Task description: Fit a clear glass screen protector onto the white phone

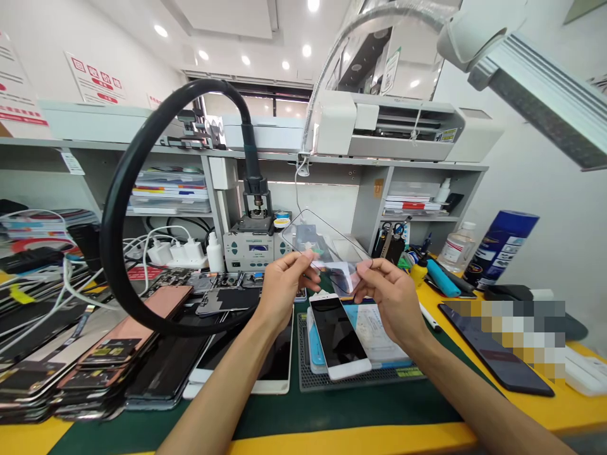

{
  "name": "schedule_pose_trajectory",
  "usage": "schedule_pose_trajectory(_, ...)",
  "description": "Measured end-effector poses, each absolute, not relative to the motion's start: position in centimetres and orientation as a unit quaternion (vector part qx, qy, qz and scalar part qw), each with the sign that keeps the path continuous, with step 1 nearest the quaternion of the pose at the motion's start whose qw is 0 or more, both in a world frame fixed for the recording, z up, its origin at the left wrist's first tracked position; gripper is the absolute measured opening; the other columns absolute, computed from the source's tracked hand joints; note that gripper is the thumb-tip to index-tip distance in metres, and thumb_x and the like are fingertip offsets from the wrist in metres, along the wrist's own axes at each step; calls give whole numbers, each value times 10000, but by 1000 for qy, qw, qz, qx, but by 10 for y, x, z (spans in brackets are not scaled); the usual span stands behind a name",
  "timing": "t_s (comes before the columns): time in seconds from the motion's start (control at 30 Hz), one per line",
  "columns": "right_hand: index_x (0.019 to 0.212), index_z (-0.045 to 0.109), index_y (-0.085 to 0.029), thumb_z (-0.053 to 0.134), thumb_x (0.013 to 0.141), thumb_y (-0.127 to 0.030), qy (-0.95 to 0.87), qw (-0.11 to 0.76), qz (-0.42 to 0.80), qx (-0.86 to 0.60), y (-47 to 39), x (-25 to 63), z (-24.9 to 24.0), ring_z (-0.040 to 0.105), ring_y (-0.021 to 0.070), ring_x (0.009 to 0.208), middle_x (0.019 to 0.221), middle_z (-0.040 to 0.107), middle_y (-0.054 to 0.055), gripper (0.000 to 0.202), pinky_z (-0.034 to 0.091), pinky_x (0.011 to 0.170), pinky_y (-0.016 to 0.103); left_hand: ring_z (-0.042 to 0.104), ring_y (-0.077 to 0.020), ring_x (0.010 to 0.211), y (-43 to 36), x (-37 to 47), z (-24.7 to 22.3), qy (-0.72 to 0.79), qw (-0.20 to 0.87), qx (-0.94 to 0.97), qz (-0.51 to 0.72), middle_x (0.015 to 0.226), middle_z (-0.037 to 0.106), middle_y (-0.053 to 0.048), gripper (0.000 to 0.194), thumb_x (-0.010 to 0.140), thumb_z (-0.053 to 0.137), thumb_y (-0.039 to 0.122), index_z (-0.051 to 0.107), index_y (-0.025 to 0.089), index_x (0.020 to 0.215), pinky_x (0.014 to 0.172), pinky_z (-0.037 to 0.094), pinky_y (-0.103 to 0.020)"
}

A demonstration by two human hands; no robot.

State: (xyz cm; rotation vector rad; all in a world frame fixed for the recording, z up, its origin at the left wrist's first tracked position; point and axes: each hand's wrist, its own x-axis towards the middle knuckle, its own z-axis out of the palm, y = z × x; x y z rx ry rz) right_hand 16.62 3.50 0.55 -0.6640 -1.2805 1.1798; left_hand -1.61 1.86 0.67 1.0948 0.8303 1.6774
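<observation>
A thin transparent sheet with a dark outline [327, 243] is held up at the centre. My left hand [291, 281] pinches its left side between thumb and fingers. On its right side, my right hand [384, 284] grips the lower edge the same way. Below the hands lies a white-framed phone [340, 338] with a dark screen, face up and slightly turned. It rests on flat clear and blue packages [384, 328], which lie on a dark perforated mat [327, 382].
Stacked phone parts [109, 347] crowd the left, beside a white tablet [277, 360]. A black flexible hose [114, 215] arches over them. At the right are a dark phone [497, 347], a blue can [502, 246] and a clear bottle [458, 249]. A lamp [545, 95] hangs upper right.
</observation>
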Motion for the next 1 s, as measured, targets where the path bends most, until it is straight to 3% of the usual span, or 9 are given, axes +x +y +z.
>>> schedule_pose_trajectory(0.27,824,698,-159,769,841,-407,-628,510,517,-280,31,165,-2,702,182,612,754,753,78,259,513,514,257,598,-127,632,26,-24,5,335,469,406,709,740,662,-27,374,772,790,493,733,136,865,530,531,-228)
schedule_pose_trajectory(1.0,943,702,-156,761,849,-436,-617,541,488,-298,33,162,-5,716,181,624,851,776,96,301,529,493,247,625,-148,690,19,-15,6,344,522,491,607,848,711,-67,356,692,876,368,758,120,919,575,570,-261)
